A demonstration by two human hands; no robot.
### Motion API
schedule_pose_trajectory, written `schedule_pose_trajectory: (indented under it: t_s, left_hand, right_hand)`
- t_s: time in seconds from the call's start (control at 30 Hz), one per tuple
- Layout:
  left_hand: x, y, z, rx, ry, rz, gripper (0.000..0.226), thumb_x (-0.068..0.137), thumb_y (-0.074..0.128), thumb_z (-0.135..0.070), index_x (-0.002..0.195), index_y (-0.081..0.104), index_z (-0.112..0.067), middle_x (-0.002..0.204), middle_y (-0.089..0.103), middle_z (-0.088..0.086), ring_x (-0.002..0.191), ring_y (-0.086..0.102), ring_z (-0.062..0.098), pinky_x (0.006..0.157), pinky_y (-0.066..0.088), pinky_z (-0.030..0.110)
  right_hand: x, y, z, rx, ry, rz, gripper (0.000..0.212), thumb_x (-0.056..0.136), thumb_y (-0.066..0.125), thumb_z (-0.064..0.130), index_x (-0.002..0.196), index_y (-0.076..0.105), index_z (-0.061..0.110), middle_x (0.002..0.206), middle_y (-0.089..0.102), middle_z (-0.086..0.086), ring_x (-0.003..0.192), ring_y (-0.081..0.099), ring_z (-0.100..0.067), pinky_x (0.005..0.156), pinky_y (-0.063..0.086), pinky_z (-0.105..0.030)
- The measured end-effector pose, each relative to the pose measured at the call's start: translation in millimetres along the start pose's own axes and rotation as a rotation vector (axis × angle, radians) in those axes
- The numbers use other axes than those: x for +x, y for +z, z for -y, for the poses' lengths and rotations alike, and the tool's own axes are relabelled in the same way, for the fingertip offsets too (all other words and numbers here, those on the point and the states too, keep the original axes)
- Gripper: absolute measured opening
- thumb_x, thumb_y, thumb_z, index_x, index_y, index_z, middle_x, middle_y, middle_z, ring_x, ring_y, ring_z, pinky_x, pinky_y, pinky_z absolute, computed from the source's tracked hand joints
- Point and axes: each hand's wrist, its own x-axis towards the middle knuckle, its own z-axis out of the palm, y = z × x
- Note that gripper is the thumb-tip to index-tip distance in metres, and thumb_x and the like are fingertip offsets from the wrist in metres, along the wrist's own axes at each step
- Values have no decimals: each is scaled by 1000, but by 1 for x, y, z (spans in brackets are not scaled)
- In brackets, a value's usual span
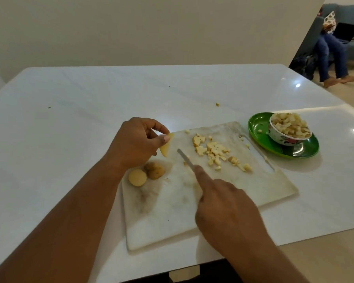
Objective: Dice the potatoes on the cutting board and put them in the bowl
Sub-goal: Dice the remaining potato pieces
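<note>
Potatoes: bowl (282, 137) at 2 o'clock heaped; we pinch a slice (166, 147) left hand (135, 142), knife (186, 159) gripped in right hand (226, 211); two pieces (146, 173) uncut.

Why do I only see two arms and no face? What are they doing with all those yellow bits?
The camera sits on the person's head and looks down, so you see only their own arms, as if through their eyes. There is just this one picture.

The left hand pinches a potato slice lifted above the white cutting board. The right hand holds a knife, one finger stretched along its blade.

The yellow bits are diced potato piled on the board. Uncut potato pieces wait near the board's left edge. A bowl already heaped with dice stands on a green plate, all on a white table. Far off, someone sits on a sofa.
</note>
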Motion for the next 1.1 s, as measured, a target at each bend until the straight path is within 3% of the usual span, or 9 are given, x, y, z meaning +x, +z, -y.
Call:
schedule_pose_trajectory:
  t_s: [0.1, 0.33, 0.5, 0.73, 0.83, 1.0, 1.1]
  left_hand:
    - [1, 4, 2, 125, 20, 24, 2, 90, 77, -32, 88, 78, -34, 66, 72, -14, 59, 66, 2, 63, 50, 22]
    - [1, 7, 4, 246, 22, 157, 10, 86, 80, -42, 96, 78, -40, 71, 65, -36, 68, 60, -12, 66, 44, 19]
    - [2, -8, 4, 303, -20, 285, 20, 76, 89, -39, 93, 79, -38, 76, 73, -24, 70, 63, -10, 65, 44, 17]
    - [3, 11, -2, 270, -67, 170, 8, 76, 89, -33, 78, 82, -35, 70, 72, -21, 70, 67, -4, 75, 62, 30]
    - [2, 15, -4, 288, -109, 131, 9, 76, 90, -33, 75, 81, -33, 67, 70, -20, 70, 66, -2, 77, 62, 32]
    - [3, 17, -7, 296, -137, 157, 11, 80, 88, -33, 76, 78, -29, 72, 70, -13, 71, 67, 4, 74, 60, 29]
    - [2, 21, -7, 266, -135, 145, 9, 82, 86, -31, 78, 78, -29, 74, 70, -13, 72, 68, 5, 73, 59, 28]
  right_hand:
    - [-8, -11, -26, -71, 80, -50, 76, 93, 37, 19, 157, 2, 38, 95, 55, 6, 77, 55, -15, 65, 45, -31]
    - [-6, -1, -17, -73, 28, -32, 76, 93, 37, 20, 157, 1, 38, 95, 55, 7, 78, 54, -15, 66, 43, -30]
    - [0, -8, -17, -28, 38, -44, 75, 91, 37, 18, 156, 9, 39, 92, 54, 7, 78, 53, -14, 63, 39, -28]
    - [13, -2, 4, -11, -36, -40, 71, 92, 38, 18, 157, 14, 36, 110, 56, 5, 90, 55, -16, 72, 41, -27]
    - [1, 1, 7, 4, -29, 15, 72, 93, 37, 19, 157, 8, 36, 105, 53, 7, 85, 54, -14, 68, 40, -26]
    - [-28, -12, -1, -19, 71, 147, 74, 96, 32, 24, 153, -12, 43, 99, 44, 11, 90, 55, -12, 75, 42, -26]
    - [-26, -18, 4, -66, 57, 72, 74, 96, 34, 24, 153, -9, 42, 94, 43, 10, 82, 53, -10, 68, 41, -25]
